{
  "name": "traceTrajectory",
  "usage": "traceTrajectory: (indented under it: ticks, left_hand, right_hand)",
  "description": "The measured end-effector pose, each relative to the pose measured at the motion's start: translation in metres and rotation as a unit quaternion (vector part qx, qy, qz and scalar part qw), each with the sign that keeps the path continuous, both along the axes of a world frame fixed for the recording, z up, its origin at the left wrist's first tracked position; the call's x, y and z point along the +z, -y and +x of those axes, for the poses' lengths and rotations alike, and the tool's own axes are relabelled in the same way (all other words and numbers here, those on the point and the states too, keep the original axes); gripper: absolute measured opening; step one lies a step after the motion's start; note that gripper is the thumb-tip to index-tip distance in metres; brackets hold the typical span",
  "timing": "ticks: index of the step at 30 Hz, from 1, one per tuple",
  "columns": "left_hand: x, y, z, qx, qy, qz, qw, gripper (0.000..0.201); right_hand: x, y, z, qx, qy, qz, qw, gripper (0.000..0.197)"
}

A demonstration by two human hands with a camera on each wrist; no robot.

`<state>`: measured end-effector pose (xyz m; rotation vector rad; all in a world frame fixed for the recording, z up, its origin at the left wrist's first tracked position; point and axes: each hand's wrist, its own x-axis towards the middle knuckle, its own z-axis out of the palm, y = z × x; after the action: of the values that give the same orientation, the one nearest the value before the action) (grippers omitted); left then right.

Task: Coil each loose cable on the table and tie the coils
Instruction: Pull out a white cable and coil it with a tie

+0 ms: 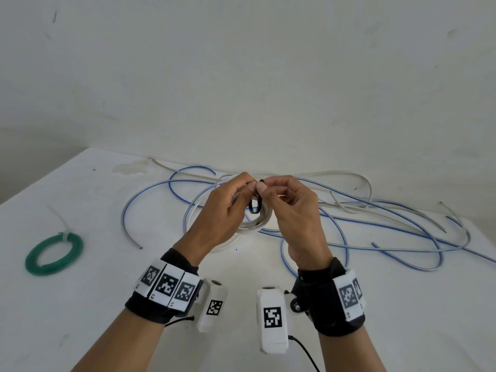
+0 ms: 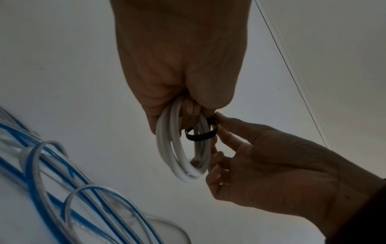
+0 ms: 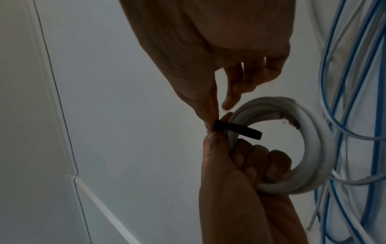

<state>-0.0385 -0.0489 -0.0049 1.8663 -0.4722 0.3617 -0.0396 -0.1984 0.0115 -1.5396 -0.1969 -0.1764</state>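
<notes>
A small white cable coil (image 1: pixel 258 224) hangs above the middle of the table, gripped at its top by my left hand (image 1: pixel 248 186). Around one side of the coil runs a black tie (image 1: pixel 254 208) in a loose loop. My right hand (image 1: pixel 264 185) pinches the tie's upper end between thumb and forefinger, right against the left fingertips. In the left wrist view the tie (image 2: pixel 200 135) circles some strands of the coil (image 2: pixel 167 148). The right wrist view shows the tie (image 3: pixel 240 130) pinched at its left end, while my left hand's fingers (image 3: pixel 252 161) curl through the coil (image 3: pixel 313 148).
A green coil (image 1: pixel 53 255) bound with a pale zip tie lies at the left of the white table (image 1: pixel 107 304). Loose blue cables (image 1: pixel 349 232) and a grey-white cable (image 1: pixel 349 174) sprawl across the middle and right, up to the wall.
</notes>
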Motion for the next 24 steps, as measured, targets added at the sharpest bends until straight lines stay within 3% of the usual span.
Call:
traceTrajectory:
  ticks: [3, 7, 11, 13, 17, 24]
  left_hand:
    - [-0.001, 0.001, 0.000, -0.002, -0.006, 0.004, 1.000, 0.026]
    - [-0.005, 0.011, -0.004, -0.047, -0.027, 0.035, 0.998, 0.028]
    - [-0.005, 0.019, -0.008, -0.087, -0.060, 0.013, 0.994, 0.034]
    - [-0.002, 0.016, -0.008, -0.091, -0.085, -0.020, 0.992, 0.035]
    - [-0.001, 0.004, -0.005, -0.084, -0.122, -0.065, 0.987, 0.036]
    - [0.005, 0.005, -0.003, -0.031, -0.207, -0.160, 0.965, 0.023]
  right_hand:
    - [-0.002, 0.003, 0.003, -0.014, 0.008, -0.009, 1.000, 0.004]
    - [0.000, 0.014, 0.012, -0.077, 0.031, 0.074, 0.994, 0.003]
    - [-0.004, 0.023, 0.017, -0.125, -0.001, 0.111, 0.986, 0.007]
    - [-0.004, 0.024, 0.016, -0.094, -0.007, 0.088, 0.992, 0.009]
    - [0.000, 0.020, 0.010, 0.049, -0.005, -0.022, 0.999, 0.018]
    - [0.000, 0.008, 0.005, 0.002, 0.058, -0.007, 0.998, 0.012]
